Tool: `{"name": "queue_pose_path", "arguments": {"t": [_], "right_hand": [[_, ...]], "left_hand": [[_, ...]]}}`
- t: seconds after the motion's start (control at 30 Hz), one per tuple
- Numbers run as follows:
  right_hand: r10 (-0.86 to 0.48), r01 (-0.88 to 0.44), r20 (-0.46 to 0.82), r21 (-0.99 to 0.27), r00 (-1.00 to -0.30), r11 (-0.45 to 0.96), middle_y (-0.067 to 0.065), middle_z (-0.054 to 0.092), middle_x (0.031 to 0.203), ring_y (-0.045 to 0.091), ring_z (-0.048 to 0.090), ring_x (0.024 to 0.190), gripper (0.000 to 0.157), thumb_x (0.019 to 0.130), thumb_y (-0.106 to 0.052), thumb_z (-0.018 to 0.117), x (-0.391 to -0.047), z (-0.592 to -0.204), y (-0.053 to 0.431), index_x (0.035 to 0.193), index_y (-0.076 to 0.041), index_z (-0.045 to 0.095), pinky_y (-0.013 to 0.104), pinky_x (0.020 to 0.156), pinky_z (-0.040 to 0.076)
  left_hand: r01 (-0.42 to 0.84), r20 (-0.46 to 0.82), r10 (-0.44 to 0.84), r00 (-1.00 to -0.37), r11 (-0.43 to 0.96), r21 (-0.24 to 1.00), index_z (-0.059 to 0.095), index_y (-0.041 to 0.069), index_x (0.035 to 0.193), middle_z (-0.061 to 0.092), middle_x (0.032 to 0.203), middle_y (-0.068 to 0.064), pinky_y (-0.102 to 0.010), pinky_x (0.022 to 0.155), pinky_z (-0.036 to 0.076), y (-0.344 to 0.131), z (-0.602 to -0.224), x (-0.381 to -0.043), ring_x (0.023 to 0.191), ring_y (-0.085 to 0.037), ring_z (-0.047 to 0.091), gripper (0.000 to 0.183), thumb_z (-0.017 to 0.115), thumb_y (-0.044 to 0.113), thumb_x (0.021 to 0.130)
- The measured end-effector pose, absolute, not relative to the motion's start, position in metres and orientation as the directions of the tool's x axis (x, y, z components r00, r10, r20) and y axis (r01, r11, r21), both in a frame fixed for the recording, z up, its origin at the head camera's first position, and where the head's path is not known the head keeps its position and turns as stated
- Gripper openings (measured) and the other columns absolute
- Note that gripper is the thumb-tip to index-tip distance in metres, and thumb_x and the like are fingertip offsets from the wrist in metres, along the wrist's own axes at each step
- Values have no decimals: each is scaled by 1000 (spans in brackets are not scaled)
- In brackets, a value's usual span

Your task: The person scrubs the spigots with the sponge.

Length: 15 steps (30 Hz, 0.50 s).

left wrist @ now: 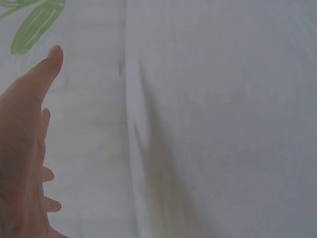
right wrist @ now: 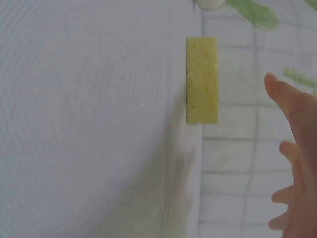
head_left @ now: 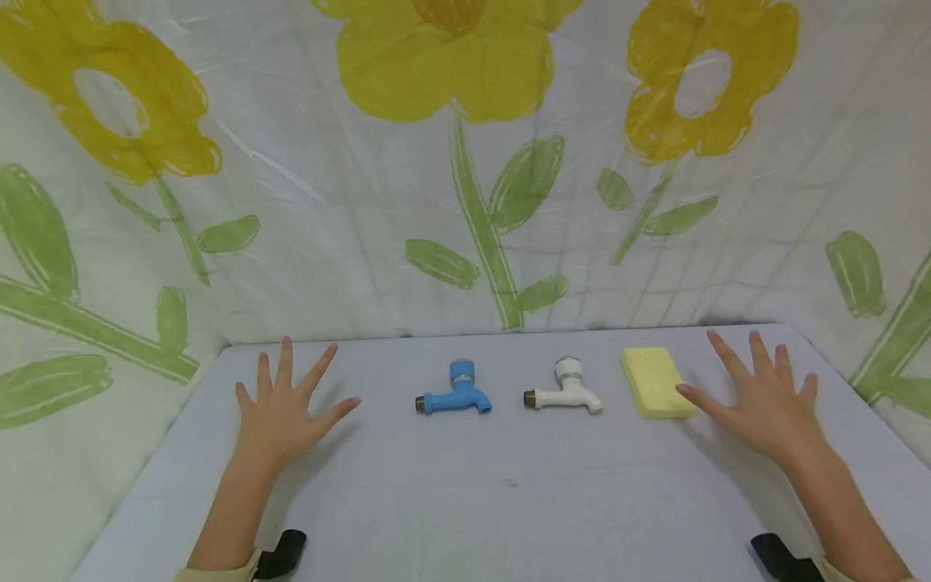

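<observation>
My left hand (head_left: pixel 280 420) hovers over the left part of the white table with its fingers spread, holding nothing. To its right lies a blue tap (head_left: pixel 458 398) with a brass threaded end pointing left. A white tap (head_left: pixel 570 396) of the same shape lies beside it. Farther right is a yellow sponge (head_left: pixel 653 384), whose side face also shows in the right wrist view. My right hand (head_left: pixel 774 408) is spread in the air just right of the sponge, its thumb tip near the sponge's edge in the head view. The right wrist view shows a gap between thumb and sponge.
The white-covered table (head_left: pixel 465 501) ends at a back edge just behind the taps and sponge. A pale curtain (head_left: pixel 305 218) painted with yellow flowers and green leaves hangs behind it. Black straps (head_left: pixel 282 554) sit at both wrists.
</observation>
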State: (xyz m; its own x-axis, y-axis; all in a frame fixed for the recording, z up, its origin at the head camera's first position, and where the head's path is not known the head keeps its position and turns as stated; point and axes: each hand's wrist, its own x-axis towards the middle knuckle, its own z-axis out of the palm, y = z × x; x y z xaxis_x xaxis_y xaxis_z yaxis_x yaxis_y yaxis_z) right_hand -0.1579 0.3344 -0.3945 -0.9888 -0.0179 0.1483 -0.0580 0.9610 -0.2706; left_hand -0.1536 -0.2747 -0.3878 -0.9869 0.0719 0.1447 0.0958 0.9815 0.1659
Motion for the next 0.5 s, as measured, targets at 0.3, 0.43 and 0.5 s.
{"name": "queue_pose_path", "arguments": {"t": [0.3,0.43,0.5], "right_hand": [[-47,-79,119,-274,-992,958,42,6,166,74,4,147,102,96,-72,58,-168,-394,316,172,-23,10,97,100,5],[-68,-99,118,-280,-991,955,42,8,166,73,6,147,103,96,-72,60,-173,-394,310,172,-22,11,96,101,7],[-82,-113,118,-290,-990,950,42,8,166,73,8,147,103,96,-71,62,-175,-394,308,171,-21,12,95,103,10]], "left_hand": [[194,175,165,-971,967,164,24,36,169,6,174,-27,-89,113,14,-230,-382,-173,155,-61,11,89,58,74,96],[231,181,199,-963,956,180,27,35,169,7,175,-26,-87,116,15,-208,-380,-181,156,-59,12,88,60,71,95],[252,179,219,-959,949,191,27,34,169,8,175,-25,-86,116,16,-196,-380,-184,157,-58,12,88,61,70,95]]}}
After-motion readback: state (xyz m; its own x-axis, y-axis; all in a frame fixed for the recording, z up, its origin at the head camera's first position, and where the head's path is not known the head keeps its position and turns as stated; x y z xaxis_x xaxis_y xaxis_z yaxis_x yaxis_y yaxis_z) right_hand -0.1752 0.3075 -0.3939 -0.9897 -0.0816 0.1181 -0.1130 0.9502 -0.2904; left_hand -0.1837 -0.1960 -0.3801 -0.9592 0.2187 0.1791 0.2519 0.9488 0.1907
